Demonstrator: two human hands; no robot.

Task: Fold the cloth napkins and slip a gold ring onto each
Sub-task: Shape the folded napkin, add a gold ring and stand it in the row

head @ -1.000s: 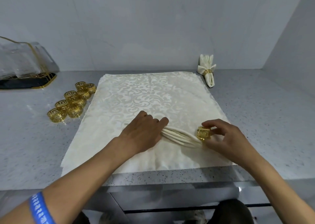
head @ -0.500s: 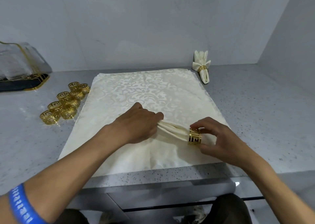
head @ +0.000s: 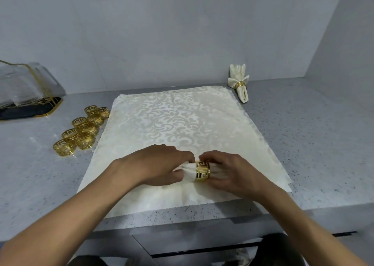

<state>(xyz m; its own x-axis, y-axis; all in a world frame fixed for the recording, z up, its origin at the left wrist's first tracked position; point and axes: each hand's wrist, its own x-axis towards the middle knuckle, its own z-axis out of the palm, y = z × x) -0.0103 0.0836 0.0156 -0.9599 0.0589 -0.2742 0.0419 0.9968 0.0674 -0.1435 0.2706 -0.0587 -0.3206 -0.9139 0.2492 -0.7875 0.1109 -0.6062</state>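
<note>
A folded cream napkin (head: 188,170) lies bunched on a flat cream damask cloth (head: 172,124). A gold ring (head: 202,171) with a key pattern sits round the bunched napkin, near its middle. My left hand (head: 159,164) grips the napkin just left of the ring. My right hand (head: 232,172) holds the ring and the napkin end on its right side, fingers curled over the top. Several loose gold rings (head: 81,132) lie in a cluster left of the cloth. A finished napkin with a ring (head: 239,82) leans against the back wall at the right.
A clear bag on a black, gold-edged tray (head: 28,104) sits at the far left by the wall. The grey speckled counter (head: 313,144) ends at a front edge just below the cloth. A side wall closes in the right.
The ring has slid left along the bunched napkin from its right tip to near the middle. My hands have drawn close together around it.
</note>
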